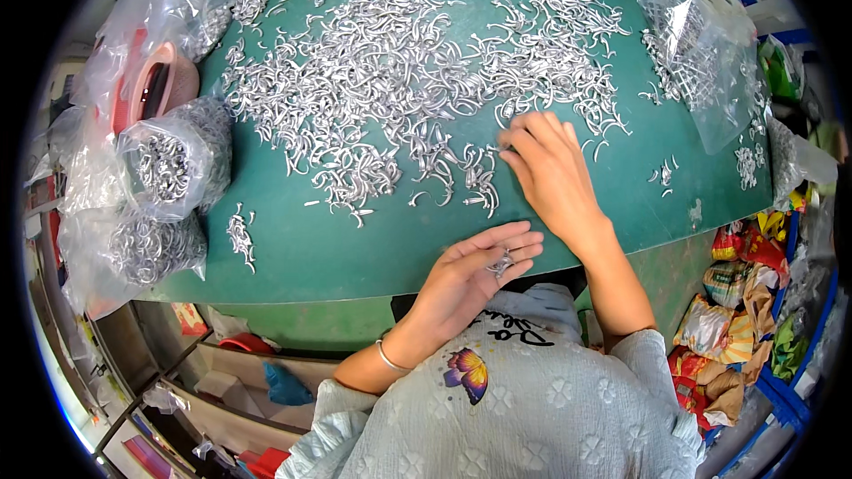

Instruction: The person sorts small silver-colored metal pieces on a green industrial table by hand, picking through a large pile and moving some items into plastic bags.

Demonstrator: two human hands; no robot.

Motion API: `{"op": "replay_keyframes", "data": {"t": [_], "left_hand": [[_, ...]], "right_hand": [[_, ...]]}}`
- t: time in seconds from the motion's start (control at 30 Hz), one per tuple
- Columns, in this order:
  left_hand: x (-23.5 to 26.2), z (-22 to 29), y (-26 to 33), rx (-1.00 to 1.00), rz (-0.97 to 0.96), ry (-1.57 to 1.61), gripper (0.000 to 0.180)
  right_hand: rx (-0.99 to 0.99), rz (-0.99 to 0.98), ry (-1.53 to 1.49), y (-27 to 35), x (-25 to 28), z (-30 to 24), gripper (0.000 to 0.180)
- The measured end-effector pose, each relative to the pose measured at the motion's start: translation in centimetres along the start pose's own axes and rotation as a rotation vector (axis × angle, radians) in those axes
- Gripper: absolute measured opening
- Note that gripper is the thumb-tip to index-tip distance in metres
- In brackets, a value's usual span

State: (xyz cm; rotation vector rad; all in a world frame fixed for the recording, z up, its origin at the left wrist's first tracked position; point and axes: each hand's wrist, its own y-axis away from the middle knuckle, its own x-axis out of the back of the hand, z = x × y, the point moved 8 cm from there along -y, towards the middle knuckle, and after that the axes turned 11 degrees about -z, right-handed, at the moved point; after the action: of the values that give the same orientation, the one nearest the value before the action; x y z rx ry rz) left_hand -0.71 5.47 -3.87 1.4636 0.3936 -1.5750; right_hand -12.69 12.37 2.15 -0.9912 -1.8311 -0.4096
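A large spread of small silvery curved metal pieces (382, 62) lies loose over the green tabletop (293, 253). At the table's near edge my left hand (479, 270) is turned palm up, with a few small metal pieces (502, 263) resting against its bent fingers and thumb. My right hand (552, 173) reaches over the lower right fringe of the spread, back of the hand up. Its fingers are curled together with the tips at the table; whatever they hold is hidden.
Clear plastic bags (164, 164) full of metal pieces stand along the left edge, near a pink container (169, 80). Another bag of pieces (697, 53) lies at the right. Small clusters (240, 238) sit apart on the table. Below right are shelves with colourful packages (723, 319).
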Motion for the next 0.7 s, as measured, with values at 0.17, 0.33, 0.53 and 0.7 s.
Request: {"op": "replay_keyframes", "data": {"t": [0.17,0.33,0.53,0.7], "left_hand": [[0.6,0.0,0.2,-0.03,-0.004,0.019,0.042],[0.1,0.5,-0.2,-0.034,0.02,0.023,0.043],[-0.1,0.7,0.1,-0.063,0.039,0.044,0.042],[1.4,-0.2,0.0,-0.117,0.071,0.087,0.033]], "right_hand": [[-0.11,0.028,-0.213,1.6,0.4,2.3,0.009],[-0.105,0.052,-0.134,2.8,1.2,2.0,0.011],[-0.086,0.008,-0.205,4.7,2.1,1.1,0.015],[-0.046,0.001,-0.315,4.3,1.6,0.2,0.019]]}}
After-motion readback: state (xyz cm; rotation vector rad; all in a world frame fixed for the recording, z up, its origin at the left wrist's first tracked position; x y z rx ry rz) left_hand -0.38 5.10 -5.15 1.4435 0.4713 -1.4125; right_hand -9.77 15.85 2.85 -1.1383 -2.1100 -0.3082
